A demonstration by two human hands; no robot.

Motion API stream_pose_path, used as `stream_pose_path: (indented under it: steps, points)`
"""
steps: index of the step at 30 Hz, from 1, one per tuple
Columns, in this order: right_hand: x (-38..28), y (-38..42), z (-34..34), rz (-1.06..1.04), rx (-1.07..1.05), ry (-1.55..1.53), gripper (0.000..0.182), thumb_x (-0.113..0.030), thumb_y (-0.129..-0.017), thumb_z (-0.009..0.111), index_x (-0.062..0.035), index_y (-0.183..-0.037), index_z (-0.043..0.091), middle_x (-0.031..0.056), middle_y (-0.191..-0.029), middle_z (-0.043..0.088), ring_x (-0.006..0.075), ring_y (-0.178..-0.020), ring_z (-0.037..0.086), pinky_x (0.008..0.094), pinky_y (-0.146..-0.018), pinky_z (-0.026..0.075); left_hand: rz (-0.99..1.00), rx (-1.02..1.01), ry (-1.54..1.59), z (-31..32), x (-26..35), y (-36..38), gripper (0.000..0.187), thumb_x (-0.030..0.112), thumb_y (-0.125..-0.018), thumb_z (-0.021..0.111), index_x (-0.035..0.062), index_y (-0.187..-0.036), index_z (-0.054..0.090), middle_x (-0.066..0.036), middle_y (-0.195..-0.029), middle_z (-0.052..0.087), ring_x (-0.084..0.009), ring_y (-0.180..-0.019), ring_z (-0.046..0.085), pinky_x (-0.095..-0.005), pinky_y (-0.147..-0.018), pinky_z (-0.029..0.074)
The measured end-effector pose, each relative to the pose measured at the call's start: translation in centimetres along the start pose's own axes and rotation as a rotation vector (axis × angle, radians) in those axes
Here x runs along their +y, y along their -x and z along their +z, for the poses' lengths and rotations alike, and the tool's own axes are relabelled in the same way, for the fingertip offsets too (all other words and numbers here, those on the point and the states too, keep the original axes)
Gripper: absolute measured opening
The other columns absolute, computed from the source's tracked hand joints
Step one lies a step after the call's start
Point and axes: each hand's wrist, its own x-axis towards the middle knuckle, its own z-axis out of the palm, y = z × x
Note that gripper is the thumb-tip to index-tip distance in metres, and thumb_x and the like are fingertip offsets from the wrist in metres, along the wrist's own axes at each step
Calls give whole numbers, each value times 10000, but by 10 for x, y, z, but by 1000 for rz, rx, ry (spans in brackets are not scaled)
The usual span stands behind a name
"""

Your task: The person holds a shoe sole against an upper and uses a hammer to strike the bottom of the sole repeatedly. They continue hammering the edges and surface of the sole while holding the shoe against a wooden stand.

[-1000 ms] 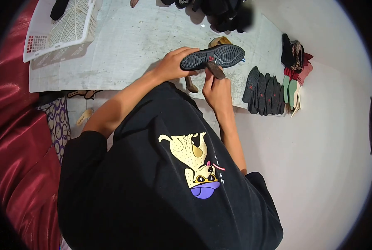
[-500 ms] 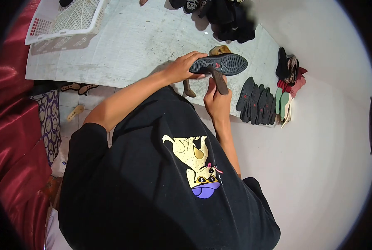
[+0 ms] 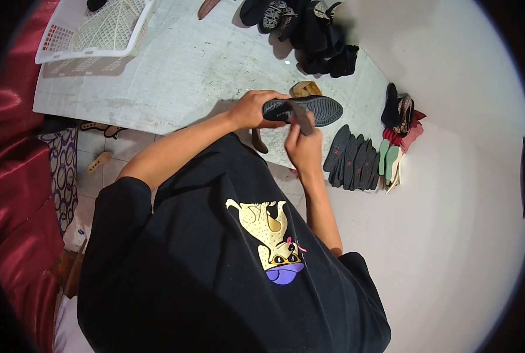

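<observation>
A black shoe (image 3: 326, 110) is held with its ridged sole facing up. My left hand (image 3: 255, 109) is closed around its left end, thumb and fingers on opposite edges. My right hand (image 3: 303, 146) is closed on a dark brown hammer (image 3: 301, 116), whose head lies over the middle of the sole. Its handle is mostly hidden in my fist. Behind the shoe sits a worn yellowish-brown block (image 3: 305, 89). Below my left hand a curved dark metal piece (image 3: 259, 141) sticks out near the table edge.
A row of black soles (image 3: 352, 159) stands at the table's right edge, beside green and red pieces (image 3: 390, 154). Black shoe uppers (image 3: 315, 32) are heaped at the back. A white plastic basket (image 3: 92, 54) stands on the white table (image 3: 174, 70) at the far left.
The hammer head has moved over the middle of the sole, covering the red mark there. The whole view has shifted, so the table and both hands appear lower.
</observation>
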Motion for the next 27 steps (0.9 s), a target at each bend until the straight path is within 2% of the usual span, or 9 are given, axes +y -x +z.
stream_pose_path:
  steps: [1, 4, 8, 9, 10, 12, 15, 20, 27]
  points:
    - [-3, 2, 4, 160, -12, -42, 199, -61, -993, 638, 37, -1163, 672, 280, -828, 702, 468, -703, 723, 516, -581, 541, 9, 44, -14, 1, -1, 1, 690, 378, -832, 940, 29, -1356, 656, -187, -1287, 748, -348, -1186, 742, -425, -1037, 576]
    - [-9, -8, -10, 134, -104, 41, 219, -45, -988, 642, 41, -1189, 654, 290, -846, 694, 470, -693, 717, 512, -557, 530, 29, 72, -18, 3, -7, 1, 703, 325, -806, 961, 61, -1383, 659, -165, -1299, 767, -308, -1179, 761, -400, -1038, 584]
    - [-15, 4, 0, 26, 3, 21, 140, -33, -1004, 625, 28, -1126, 654, 282, -739, 679, 477, -664, 704, 518, -553, 525, -43, 14, 135, 4, -5, 4, 728, 331, -802, 965, 87, -1409, 643, -145, -1250, 788, -293, -1148, 774, -392, -1024, 587]
    - [-16, 7, 6, 152, 1, -34, 114, -36, -1007, 620, 22, -1101, 650, 269, -745, 687, 471, -667, 710, 522, -550, 524, -59, 17, 135, 4, -5, 4, 727, 337, -808, 961, 88, -1411, 641, -146, -1241, 790, -292, -1133, 779, -390, -1021, 587]
    - [-13, 7, 3, 158, 3, -30, 114, -36, -1007, 620, 22, -1101, 650, 269, -745, 687, 471, -667, 710, 522, -550, 524, -69, 23, 133, 6, -5, 3, 725, 344, -813, 957, 89, -1413, 640, -147, -1231, 792, -291, -1118, 784, -388, -1017, 587]
    - [-15, -1, -6, 133, -68, -3, 131, -63, -1012, 625, 26, -1109, 629, 279, -739, 682, 484, -674, 709, 533, -552, 527, -68, 11, 105, 6, -5, 6, 730, 378, -817, 950, 101, -1419, 642, -145, -1210, 797, -296, -1089, 792, -392, -1005, 589]
    - [-14, 8, 1, 120, -47, -13, 159, -99, -1008, 642, 28, -1100, 613, 287, -721, 673, 506, -675, 698, 546, -550, 528, -106, -4, 173, 3, -9, 4, 769, 440, -808, 949, 115, -1433, 640, -129, -1205, 800, -304, -1082, 792, -403, -998, 590]
    - [-16, 16, -3, 127, -78, 53, 154, -99, -1000, 653, 19, -1022, 557, 288, -681, 654, 514, -649, 687, 552, -529, 518, -22, 34, 74, 5, -9, 7, 833, 536, -784, 942, 127, -1445, 642, -113, -1240, 795, -310, -1083, 791, -407, -996, 589]
    - [-30, 14, -3, 116, -45, -26, 148, -88, -988, 649, 15, -1010, 544, 317, -717, 666, 535, -689, 685, 568, -559, 523, -65, 10, 146, 5, -9, 8, 844, 538, -787, 938, 131, -1464, 640, -120, -1267, 785, -325, -1119, 780, -420, -988, 594]
